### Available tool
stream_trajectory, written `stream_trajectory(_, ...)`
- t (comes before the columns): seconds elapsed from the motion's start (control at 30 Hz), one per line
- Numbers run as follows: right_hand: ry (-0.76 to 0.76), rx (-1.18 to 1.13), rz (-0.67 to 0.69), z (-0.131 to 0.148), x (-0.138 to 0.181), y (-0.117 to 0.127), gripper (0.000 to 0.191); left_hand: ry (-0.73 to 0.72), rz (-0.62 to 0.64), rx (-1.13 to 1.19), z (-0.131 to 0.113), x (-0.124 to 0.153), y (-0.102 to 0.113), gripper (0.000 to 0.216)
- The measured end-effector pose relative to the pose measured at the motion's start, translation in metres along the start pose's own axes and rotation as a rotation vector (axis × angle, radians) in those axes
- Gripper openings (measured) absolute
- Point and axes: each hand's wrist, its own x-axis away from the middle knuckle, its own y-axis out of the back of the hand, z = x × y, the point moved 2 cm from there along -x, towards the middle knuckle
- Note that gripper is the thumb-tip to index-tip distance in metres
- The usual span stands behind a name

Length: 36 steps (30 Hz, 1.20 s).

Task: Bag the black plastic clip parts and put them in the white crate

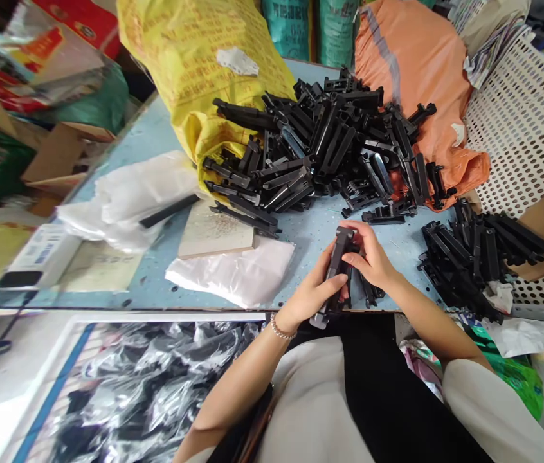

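Part: I see one long black part [334, 267] held between both hands at the near edge of the surface [407, 247], tilted, its lower end reaching past that edge.
Left hand: my left hand [317, 292] is closed around the part's middle, thumb laid across it; the part's lower end sticks out below this hand.
Right hand: my right hand [371, 254] is bent narrow about the part's upper end, fingers over the far side and thumb near its flank; I cannot tell whether it grips a second piece too.
Loose pieces: a few more black pieces [368, 289] sit just below the right hand, partly hidden by it.
Bracelet: a beaded bracelet [283, 328] circles the left wrist.
Heap: beyond the hands I have a large heap [320, 141] of black pieces, between the yellow sack [190, 58] and the orange sack [411, 51].
Board: left of the hands, a board [214, 235] lies partly on a plastic bag [233, 273].
Pile: to the right, a smaller pile [469, 251] lies beside the perforated basket [532, 116].
Below left: bagged black items [146, 379] lie lower than the surface.
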Motion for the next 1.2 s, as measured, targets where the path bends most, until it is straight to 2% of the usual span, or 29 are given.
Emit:
stream_trajectory(0.07, 0.044, 0.12, -0.084, -0.008, -0.002, 0.005, 0.056, -0.029, -0.1, 0.004, 0.0, 0.003, -0.003, 0.093)
stream_trajectory(0.13, 0.072, 0.211, -0.08, -0.013, -0.002, 0.008, 0.046, -0.079, -0.168, -0.055, 0.0, 0.006, -0.007, 0.099)
stream_trajectory(0.23, 0.031, 0.165, -0.026, -0.013, -0.001, 0.004, 0.05, -0.104, -0.148, -0.159, 0.0, 0.007, -0.012, 0.095)
stream_trajectory(0.33, -0.278, -0.171, 0.028, -0.014, 0.001, -0.006, 0.056, -0.122, -0.185, -0.209, 0.001, 0.001, -0.012, 0.086)
stream_trajectory(0.4, -0.514, -0.425, 0.136, -0.014, 0.002, -0.014, 0.058, -0.099, -0.224, -0.101, 0.005, -0.006, -0.008, 0.087)
stream_trajectory(0.47, -0.596, -0.482, 0.237, -0.009, 0.004, -0.017, 0.061, -0.028, -0.281, 0.088, 0.009, -0.014, -0.002, 0.087)
stream_trajectory(0.53, -0.479, -0.279, 0.299, -0.001, 0.01, -0.018, 0.059, 0.045, -0.372, 0.241, 0.011, -0.018, 0.005, 0.082)
stream_trajectory(0.6, -0.241, 0.031, 0.337, 0.009, 0.02, -0.021, 0.051, 0.082, -0.434, 0.316, 0.01, -0.019, 0.009, 0.075)
stream_trajectory(0.67, -0.031, 0.268, 0.363, 0.018, 0.033, -0.031, 0.041, 0.086, -0.436, 0.341, 0.008, -0.018, 0.01, 0.07)
stream_trajectory(0.73, 0.032, 0.376, 0.376, 0.02, 0.043, -0.043, 0.037, 0.095, -0.425, 0.317, 0.008, -0.014, 0.011, 0.068)
stream_trajectory(0.83, -0.01, 0.393, 0.475, 0.009, 0.044, -0.05, 0.036, 0.107, -0.486, 0.155, 0.02, -0.006, 0.019, 0.057)
stream_trajectory(0.9, -0.022, 0.423, 0.469, -0.009, 0.031, -0.037, 0.036, 0.076, -0.552, -0.034, 0.036, -0.003, 0.025, 0.042)
stream_trajectory(0.93, -0.027, 0.469, 0.392, -0.02, 0.021, -0.024, 0.034, 0.064, -0.572, -0.122, 0.047, -0.002, 0.028, 0.039)
stream_trajectory(1.03, -0.133, 0.722, -0.112, -0.06, -0.014, 0.032, 0.033, 0.052, -0.568, -0.348, 0.081, -0.003, 0.027, 0.044)
stream_trajectory(1.07, -0.19, 0.789, -0.184, -0.072, -0.024, 0.051, 0.038, 0.033, -0.565, -0.422, 0.09, -0.003, 0.025, 0.05)
stream_trajectory(1.13, -0.237, 0.819, -0.195, -0.091, -0.041, 0.083, 0.039, -0.034, -0.559, -0.566, 0.102, -0.005, 0.021, 0.058)
stream_trajectory(1.2, -0.237, 0.821, -0.15, -0.093, -0.05, 0.109, 0.034, -0.097, -0.544, -0.661, 0.103, -0.005, 0.02, 0.06)
